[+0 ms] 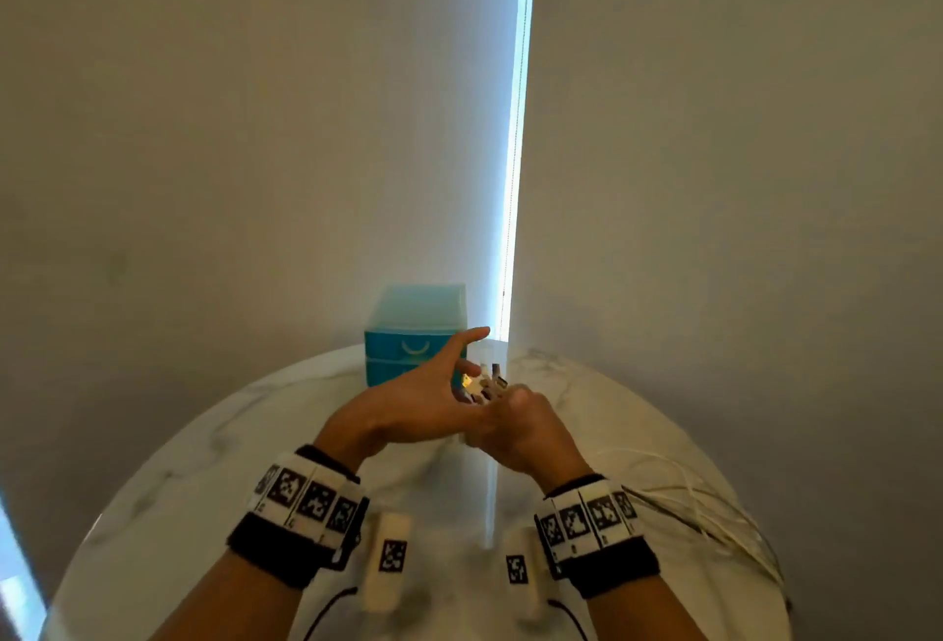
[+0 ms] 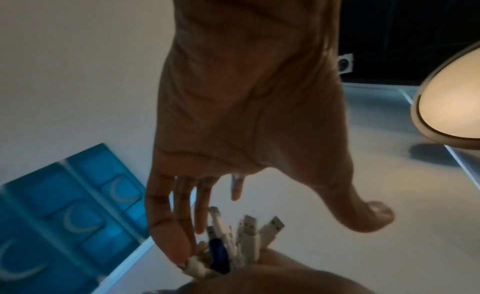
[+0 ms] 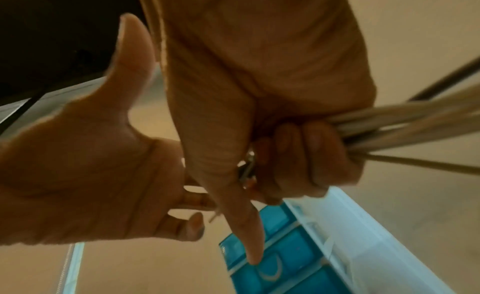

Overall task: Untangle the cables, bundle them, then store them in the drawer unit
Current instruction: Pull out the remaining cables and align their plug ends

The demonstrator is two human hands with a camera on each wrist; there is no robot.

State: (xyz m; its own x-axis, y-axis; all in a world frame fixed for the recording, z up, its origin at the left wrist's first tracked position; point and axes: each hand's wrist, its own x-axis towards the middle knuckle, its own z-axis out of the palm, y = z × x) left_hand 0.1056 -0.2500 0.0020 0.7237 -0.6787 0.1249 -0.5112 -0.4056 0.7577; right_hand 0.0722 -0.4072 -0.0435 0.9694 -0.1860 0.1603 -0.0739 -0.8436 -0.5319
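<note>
Right hand fisted round the white cables, USB plugs poking out, left hand splayed just beside, blue drawer unit far behind, half hidden, loose cable lengths blurred at right.

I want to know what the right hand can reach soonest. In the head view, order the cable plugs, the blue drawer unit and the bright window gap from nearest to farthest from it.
1. cable plugs, sticking out of the right hand
2. blue drawer unit, beyond the hands at the table's far edge
3. window gap, behind the unit, between the blinds
</note>
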